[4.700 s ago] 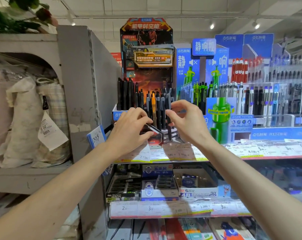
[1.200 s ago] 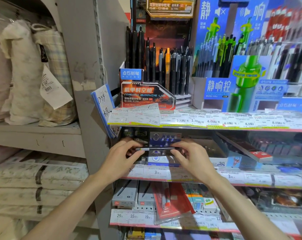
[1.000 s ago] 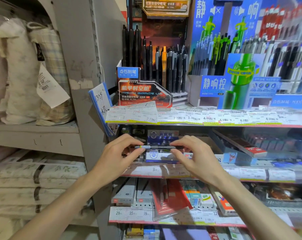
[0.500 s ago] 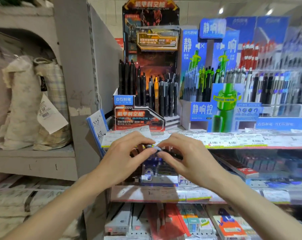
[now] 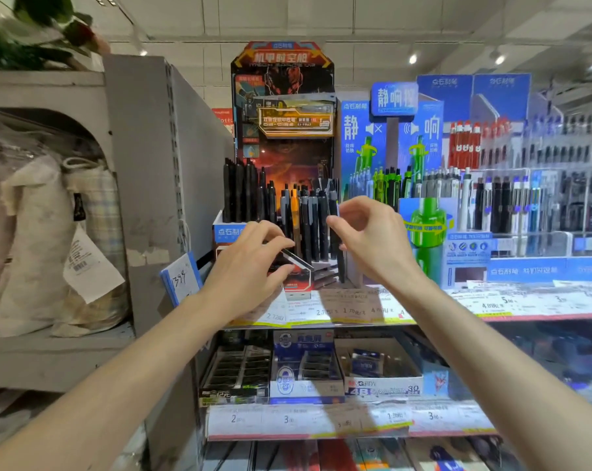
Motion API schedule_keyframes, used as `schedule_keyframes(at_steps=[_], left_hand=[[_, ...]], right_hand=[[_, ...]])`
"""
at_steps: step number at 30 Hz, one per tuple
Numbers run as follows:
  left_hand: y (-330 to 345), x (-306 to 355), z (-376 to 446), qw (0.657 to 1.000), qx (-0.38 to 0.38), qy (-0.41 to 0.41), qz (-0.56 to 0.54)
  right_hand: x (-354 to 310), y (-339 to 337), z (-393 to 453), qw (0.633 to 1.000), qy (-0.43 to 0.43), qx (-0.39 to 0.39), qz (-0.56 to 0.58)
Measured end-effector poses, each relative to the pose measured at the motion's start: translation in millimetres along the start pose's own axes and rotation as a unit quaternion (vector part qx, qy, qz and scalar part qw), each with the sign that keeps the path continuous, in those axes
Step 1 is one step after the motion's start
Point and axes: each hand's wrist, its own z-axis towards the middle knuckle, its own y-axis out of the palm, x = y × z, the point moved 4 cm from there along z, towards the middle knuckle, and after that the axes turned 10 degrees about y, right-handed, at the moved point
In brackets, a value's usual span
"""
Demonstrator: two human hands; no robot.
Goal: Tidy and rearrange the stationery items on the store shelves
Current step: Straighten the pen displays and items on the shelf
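From the head camera, a person's two hands work at a red-and-black pen display (image 5: 282, 137) on the upper stationery shelf (image 5: 355, 314), in a store aisle. The left hand (image 5: 250, 263) has thumb and forefinger curled round the front card edge of the display's stepped base, pinching it. The right hand (image 5: 372, 239) has its fingers bent and drawn close at the top of a black pen (image 5: 337, 246) standing at the right end of the row — whether the pen is truly gripped or only touched cannot be told from here.

The risk, as judged from this view: the pens (image 5: 304, 229) stand upright and close-packed in shallow tiers, so a sideways nudge from either hand could tip neighbours like dominoes, and a tug on the card front could slide the whole display toward the shelf edge and its price strips (image 5: 325, 312).

The stock itself is slim, mostly black and grey barrels with one orange pen (image 5: 294, 215) among them, taller pens at the back left. Blue-and-green pen displays (image 5: 423, 219) stand just beside to the right; boxes of refills and erasers (image 5: 379, 368) sit on the shelf below.
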Motion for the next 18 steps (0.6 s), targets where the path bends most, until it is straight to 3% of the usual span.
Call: schedule_keyframes(at_steps=[4,18], left_hand=[[8.3,-3.7,1.9,0.999,0.006,-0.034,-0.004],[12.1,-6.5,0.6,0.999,0.031,-0.038,-0.017]], right_hand=[[-7.1,13.1,18.7,0.999,0.024,0.009,-0.035],[-10.1,48.2,34.1,0.987,0.052,-0.022,-0.149]])
